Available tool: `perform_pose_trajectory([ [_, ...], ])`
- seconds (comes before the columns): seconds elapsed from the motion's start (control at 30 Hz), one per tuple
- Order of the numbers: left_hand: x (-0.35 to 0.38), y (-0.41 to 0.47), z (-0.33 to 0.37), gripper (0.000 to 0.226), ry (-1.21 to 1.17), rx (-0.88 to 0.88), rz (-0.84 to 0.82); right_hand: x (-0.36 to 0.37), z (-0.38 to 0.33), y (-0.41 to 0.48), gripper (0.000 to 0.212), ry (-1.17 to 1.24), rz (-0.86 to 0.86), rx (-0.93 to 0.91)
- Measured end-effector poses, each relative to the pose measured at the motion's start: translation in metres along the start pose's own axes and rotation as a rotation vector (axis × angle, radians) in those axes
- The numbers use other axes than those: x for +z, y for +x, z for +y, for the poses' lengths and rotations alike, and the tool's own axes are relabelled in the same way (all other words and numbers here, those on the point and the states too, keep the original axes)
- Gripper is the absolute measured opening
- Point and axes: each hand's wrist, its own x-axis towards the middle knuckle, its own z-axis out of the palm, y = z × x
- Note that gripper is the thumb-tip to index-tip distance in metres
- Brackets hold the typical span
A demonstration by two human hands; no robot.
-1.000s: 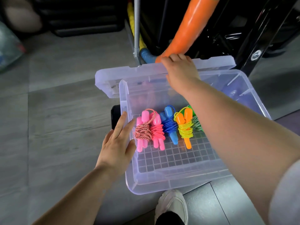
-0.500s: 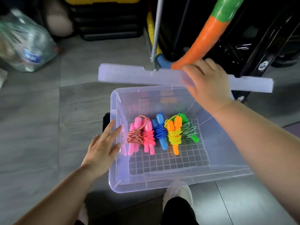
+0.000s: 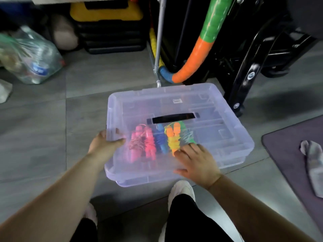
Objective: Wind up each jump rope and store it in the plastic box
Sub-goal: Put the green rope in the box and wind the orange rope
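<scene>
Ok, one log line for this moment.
lid: on plastic box | jump ropes: wound, inside | left hand: grips lid edge | right hand: flat on lid

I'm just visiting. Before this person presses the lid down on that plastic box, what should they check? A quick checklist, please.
1. All jump ropes inside the plastic box: ok, wound bundles show through the lid.
2. Lid covers the box squarely: ok.
3. Lid clicked down all round: cannot tell.
4. No rope caught under the rim: cannot tell, though none shows.
5. Grip of left hand on the lid's left edge: ok.
6. Flat rest of right hand on the lid's near side: ok.
</scene>
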Motion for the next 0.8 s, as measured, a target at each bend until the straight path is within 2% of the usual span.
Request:
perform_pose_trajectory([
  [0.13,0.016,-0.005,-0.027,0.022,0.150,0.053,0.027,0.008,-0.003,-0.019,0.044,0.097,-0.057,0.036],
  [0.23,0.025,0.002,-0.044,0.027,0.179,0.051,0.045,0.013,0.004,-0.026,0.048,0.115,-0.087,0.220],
  [0.27,0.028,0.005,-0.048,0.033,0.206,0.029,0.056,0.013,0.009,-0.027,0.058,0.162,-0.144,0.340],
  [0.3,0.031,0.008,-0.050,0.039,0.209,0.014,0.074,0.014,0.015,-0.026,0.078,0.219,-0.194,0.459],
  [0.37,0.036,0.008,-0.052,0.037,0.146,0.012,0.081,0.018,0.027,-0.029,0.114,0.335,-0.330,0.599],
  [0.47,0.041,0.009,-0.053,0.031,0.075,0.066,0.073,0.023,0.034,-0.030,0.129,0.275,-0.456,0.598],
  [0.53,0.043,0.017,-0.052,0.039,0.103,0.058,0.085,0.023,0.037,-0.024,0.124,0.234,-0.501,0.586],
  [0.67,0.043,0.035,-0.041,0.050,0.248,-0.024,0.107,0.022,0.050,-0.004,0.060,0.244,-0.564,0.606],
  [0.8,0.044,0.047,-0.038,0.047,0.204,0.001,0.097,0.023,0.056,0.005,0.056,0.292,-0.578,0.632],
])
